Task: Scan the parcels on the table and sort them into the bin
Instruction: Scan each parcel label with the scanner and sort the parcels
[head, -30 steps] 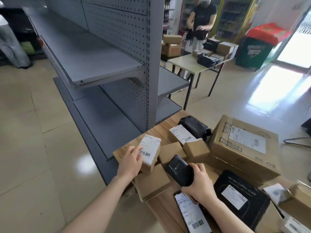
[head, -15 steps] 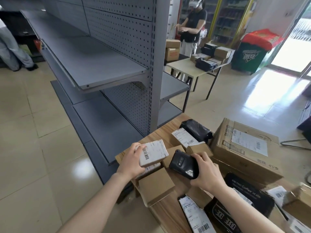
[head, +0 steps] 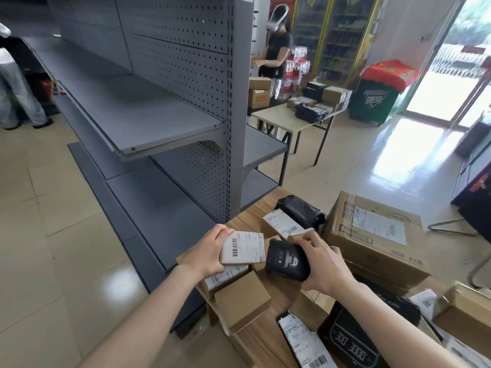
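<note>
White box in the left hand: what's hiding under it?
Below the white box lies another labelled box on the table. The white box and the left hand cover most of it, so only one labelled edge shows.

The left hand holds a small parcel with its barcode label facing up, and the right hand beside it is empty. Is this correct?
Not fully. The right hand is not empty: it grips a black handheld scanner, as the head view shows. The rest is right: the left hand holds the small parcel with its barcode label facing up, and the right hand is beside it.
</note>
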Demonstrator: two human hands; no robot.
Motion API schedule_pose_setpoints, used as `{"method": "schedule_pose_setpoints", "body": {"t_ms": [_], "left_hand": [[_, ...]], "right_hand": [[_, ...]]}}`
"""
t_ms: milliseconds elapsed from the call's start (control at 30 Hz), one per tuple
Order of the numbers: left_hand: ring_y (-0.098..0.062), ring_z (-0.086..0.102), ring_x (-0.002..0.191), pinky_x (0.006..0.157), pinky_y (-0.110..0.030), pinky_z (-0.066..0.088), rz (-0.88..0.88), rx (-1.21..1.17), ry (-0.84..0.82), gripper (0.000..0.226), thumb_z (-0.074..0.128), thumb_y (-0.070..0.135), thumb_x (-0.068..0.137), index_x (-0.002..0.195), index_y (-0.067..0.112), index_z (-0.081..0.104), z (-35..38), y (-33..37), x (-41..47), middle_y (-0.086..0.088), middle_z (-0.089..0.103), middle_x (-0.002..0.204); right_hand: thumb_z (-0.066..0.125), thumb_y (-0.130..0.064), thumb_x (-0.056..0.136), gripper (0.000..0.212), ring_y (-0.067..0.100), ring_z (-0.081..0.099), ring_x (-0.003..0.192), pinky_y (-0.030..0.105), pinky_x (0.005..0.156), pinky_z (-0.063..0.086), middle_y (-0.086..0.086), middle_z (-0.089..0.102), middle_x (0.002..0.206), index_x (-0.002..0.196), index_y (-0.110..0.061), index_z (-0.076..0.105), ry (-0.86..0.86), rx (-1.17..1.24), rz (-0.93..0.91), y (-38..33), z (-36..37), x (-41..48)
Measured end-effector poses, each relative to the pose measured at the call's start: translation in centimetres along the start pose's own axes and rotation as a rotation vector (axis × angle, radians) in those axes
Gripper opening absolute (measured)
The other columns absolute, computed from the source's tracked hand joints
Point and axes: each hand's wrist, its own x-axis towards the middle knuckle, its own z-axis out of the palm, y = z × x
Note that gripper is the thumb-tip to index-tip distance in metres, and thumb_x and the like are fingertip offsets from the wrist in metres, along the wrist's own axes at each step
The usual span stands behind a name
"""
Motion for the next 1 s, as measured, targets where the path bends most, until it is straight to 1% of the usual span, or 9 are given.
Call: {"method": "schedule_pose_setpoints", "body": {"t_ms": [167,267,400,500,567,633,767,900,1000], "left_hand": [[-0.011,0.040,0.116,0.086,-0.032,0.052,0.041,0.025,0.014,0.087,0.078,0.021,0.064,0.140,0.021,0.034,0.3,0.0,0.1,0.008,0.030,0.133],[-0.014,0.042,0.116,0.084,-0.034,0.053,0.010,0.039,0.032,0.089,0.079,0.028,0.065,0.140,0.025,0.032,0.7,0.0,-0.4,0.006,0.029,0.135],[-0.016,0.040,0.122,0.085,-0.034,0.054,-0.011,0.069,0.080,0.087,0.078,0.042,0.068,0.140,0.026,0.031,0.6,0.2,-1.3,0.003,0.029,0.138],[-0.016,0.039,0.124,0.084,-0.035,0.055,-0.008,0.071,0.134,0.082,0.076,0.047,0.071,0.138,0.024,0.037,0.1,1.3,-1.7,0.001,0.031,0.138],[-0.014,0.039,0.122,0.085,-0.033,0.055,-0.024,0.039,0.149,0.079,0.076,0.048,0.071,0.137,0.026,0.039,-0.1,2.7,-1.7,0.003,0.030,0.138],[-0.014,0.041,0.121,0.086,-0.031,0.054,-0.017,-0.003,0.173,0.077,0.076,0.050,0.071,0.136,0.027,0.040,-0.2,4.8,-1.4,0.005,0.030,0.137],[-0.015,0.044,0.120,0.092,-0.027,0.050,0.062,-0.115,0.193,0.074,0.080,0.042,0.071,0.134,0.025,0.045,0.4,11.2,-0.7,0.002,0.035,0.134],[-0.020,0.045,0.121,0.100,-0.033,0.046,0.203,-0.162,0.156,0.074,0.083,0.042,0.068,0.132,0.026,0.048,2.3,19.1,-0.4,-0.002,0.039,0.131],[-0.020,0.048,0.118,0.096,-0.037,0.051,0.319,-0.209,0.123,0.073,0.085,0.041,0.067,0.130,0.027,0.050,4.5,25.8,-0.8,-0.001,0.039,0.130]], "right_hand": [[0.081,-0.039,0.063,0.096,0.018,0.042,0.127,0.044,0.106,0.037,-0.005,0.033,0.138,0.145,-0.028,0.034,0.010,-0.003,0.053,0.3,0.4,-1.0],[0.079,-0.042,0.063,0.095,0.019,0.044,0.125,0.044,0.103,0.040,-0.005,0.033,0.137,0.144,-0.027,0.034,0.021,0.038,0.100,0.5,1.1,-1.6],[0.080,-0.045,0.059,0.098,0.017,0.047,0.120,0.043,0.096,0.048,-0.005,0.035,0.135,0.143,-0.024,0.036,0.071,0.187,0.189,0.5,2.0,-2.8],[0.083,-0.041,0.058,0.096,0.017,0.049,0.112,0.040,0.088,0.054,-0.005,0.036,0.131,0.141,-0.021,0.039,0.127,0.341,0.270,0.7,2.3,-4.4],[0.086,-0.037,0.059,0.096,0.017,0.049,0.111,0.035,0.086,0.054,-0.004,0.036,0.131,0.141,-0.019,0.040,0.175,0.449,0.333,1.0,2.2,-5.9],[0.087,-0.035,0.059,0.096,0.017,0.048,0.113,0.036,0.090,0.053,-0.004,0.037,0.131,0.141,-0.017,0.041,0.223,0.515,0.382,1.7,1.9,-7.7],[0.087,-0.034,0.058,0.095,0.018,0.049,0.115,0.042,0.095,0.052,-0.006,0.037,0.130,0.140,-0.017,0.042,0.287,0.555,0.457,4.3,1.1,-13.1],[0.086,-0.035,0.055,0.098,0.020,0.050,0.114,0.043,0.096,0.052,-0.006,0.038,0.128,0.140,-0.017,0.041,0.373,0.574,0.579,7.6,0.8,-20.5],[0.086,-0.034,0.054,0.094,0.018,0.051,0.112,0.039,0.093,0.055,-0.008,0.037,0.123,0.137,-0.020,0.044,0.437,0.592,0.685,10.3,1.1,-27.5]]}}
